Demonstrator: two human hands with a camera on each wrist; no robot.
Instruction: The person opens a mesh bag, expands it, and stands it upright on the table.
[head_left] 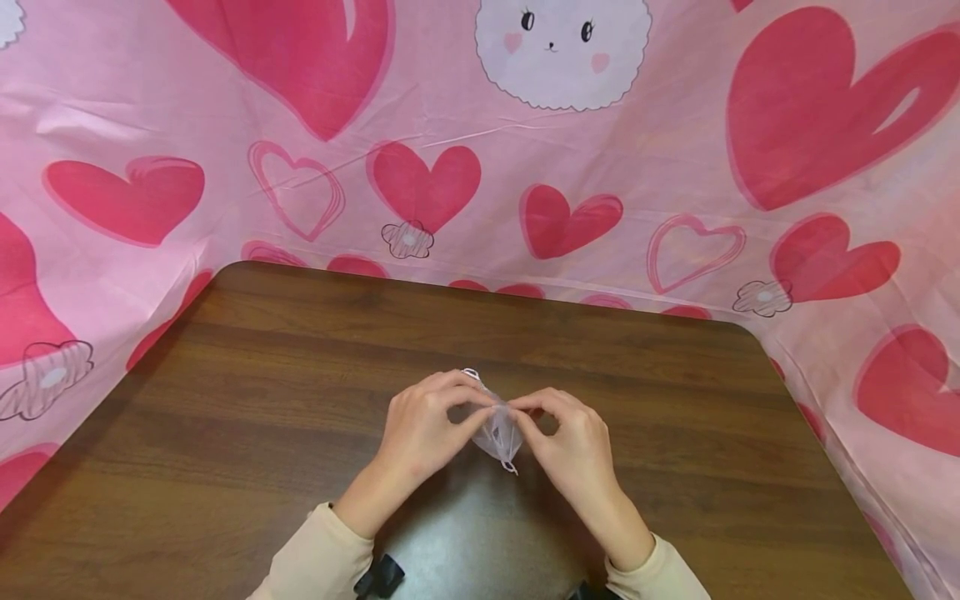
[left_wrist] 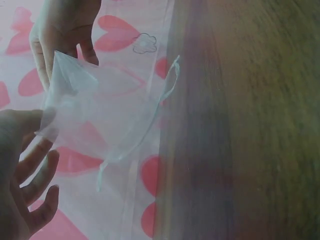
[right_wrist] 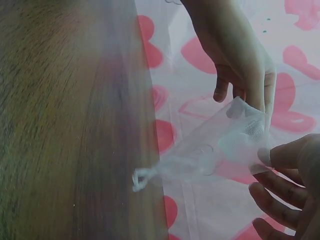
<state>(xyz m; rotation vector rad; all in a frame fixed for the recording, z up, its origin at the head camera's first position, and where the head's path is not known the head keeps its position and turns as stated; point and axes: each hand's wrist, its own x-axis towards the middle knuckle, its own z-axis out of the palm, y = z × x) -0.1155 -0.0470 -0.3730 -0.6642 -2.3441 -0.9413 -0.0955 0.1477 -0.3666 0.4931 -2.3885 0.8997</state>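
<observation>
A small sheer white drawstring pouch (head_left: 498, 435) is held up above the table between both hands. My left hand (head_left: 425, 421) pinches one corner of it between thumb and index finger. The opposite corner is pinched by the thumb and fingertips of my right hand (head_left: 573, 442). In the left wrist view the pouch (left_wrist: 107, 117) hangs slack and see-through, its thin cords looping off two ends. The right wrist view shows the pouch (right_wrist: 210, 150) stretched to a point, with a bunched cord loop (right_wrist: 141, 178). A faint round outline shows through the mesh; I cannot tell what it is.
A dark brown wooden table (head_left: 300, 367) lies under the hands. Pink cloth (head_left: 442, 100) printed with hearts and a white fluffy face hangs behind and at both sides. Black wrist gear (head_left: 381, 575) sits by the left cream sleeve (head_left: 322, 558).
</observation>
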